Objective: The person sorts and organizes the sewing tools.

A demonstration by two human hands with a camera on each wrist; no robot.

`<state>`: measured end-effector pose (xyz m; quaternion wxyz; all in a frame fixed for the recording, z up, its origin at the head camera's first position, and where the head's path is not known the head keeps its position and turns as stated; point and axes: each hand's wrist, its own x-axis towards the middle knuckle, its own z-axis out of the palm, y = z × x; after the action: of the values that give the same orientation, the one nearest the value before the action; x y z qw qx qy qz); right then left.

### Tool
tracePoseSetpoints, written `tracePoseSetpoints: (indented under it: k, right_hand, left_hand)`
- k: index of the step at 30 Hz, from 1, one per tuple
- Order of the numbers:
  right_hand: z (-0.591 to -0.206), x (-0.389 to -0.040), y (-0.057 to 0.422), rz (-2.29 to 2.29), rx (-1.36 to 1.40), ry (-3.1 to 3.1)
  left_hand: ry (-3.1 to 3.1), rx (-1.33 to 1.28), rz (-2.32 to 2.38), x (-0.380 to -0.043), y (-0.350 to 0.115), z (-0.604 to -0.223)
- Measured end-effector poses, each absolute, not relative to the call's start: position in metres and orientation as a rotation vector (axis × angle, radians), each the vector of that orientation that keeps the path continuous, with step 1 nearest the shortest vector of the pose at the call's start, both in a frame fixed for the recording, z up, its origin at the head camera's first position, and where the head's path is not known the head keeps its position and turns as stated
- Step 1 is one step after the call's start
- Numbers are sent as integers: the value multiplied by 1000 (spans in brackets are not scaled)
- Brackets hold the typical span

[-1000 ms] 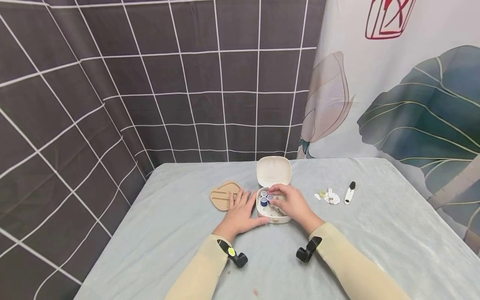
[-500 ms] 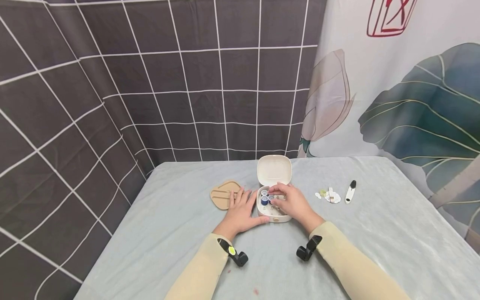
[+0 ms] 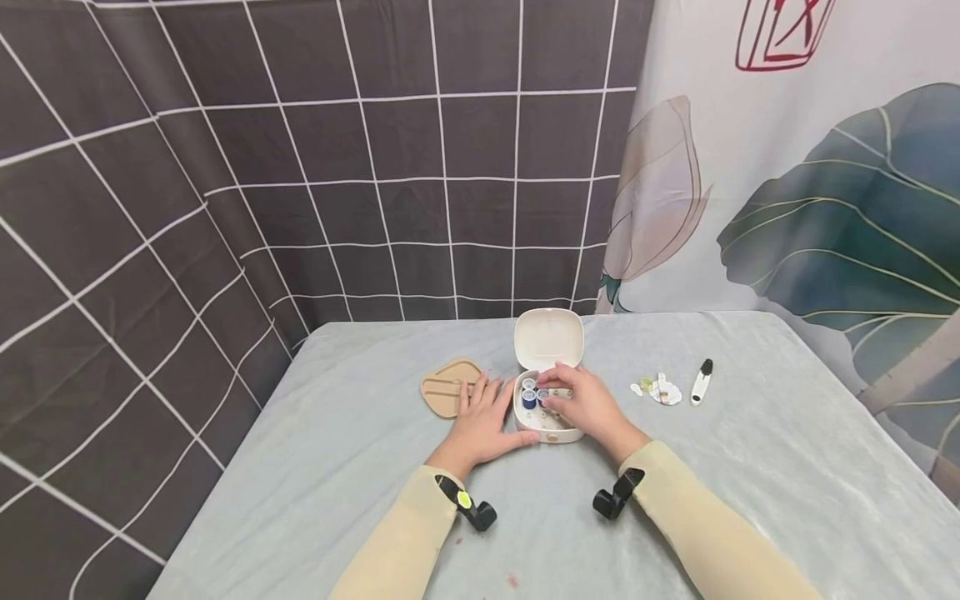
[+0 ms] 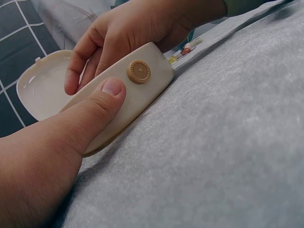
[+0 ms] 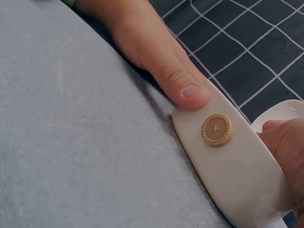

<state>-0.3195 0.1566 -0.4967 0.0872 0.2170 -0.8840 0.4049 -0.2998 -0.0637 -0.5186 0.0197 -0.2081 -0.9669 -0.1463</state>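
Observation:
A white sewing box (image 3: 568,436) stands with its lid (image 3: 549,337) raised at the back. Several dark blue thread spools (image 3: 529,401) stand upright at its left, on a floor with small pegs. My right hand (image 3: 592,410) reaches inside and pinches one of these spools (image 3: 543,394) between thumb and fingers. Fingers spread and straight, my left hand (image 3: 480,429) lies along the box's left side, its thumb (image 4: 102,102) pressing the front wall beside a tan button (image 4: 138,71). In the right wrist view, the box front (image 5: 237,166) hides the spools.
A tan grooved insert (image 3: 441,401) lies left of the box, partly under my left fingertips. On the right are small white and yellowish pieces (image 3: 663,390) and white thread snips (image 3: 701,383) with a black tip. A grey cloth (image 3: 360,392) covers the table.
Both hands keep their places; the right hand stays on the same spool in the box. The head view has shifted very slightly.

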Motion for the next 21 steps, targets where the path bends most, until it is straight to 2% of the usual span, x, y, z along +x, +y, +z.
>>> tracePoseSetpoints:
  k: [21]
  right_hand:
    - [-494, -318, 156, 1096, 662, -2641]
  left_hand:
    - [-2993, -642, -457, -300, -63, -519]
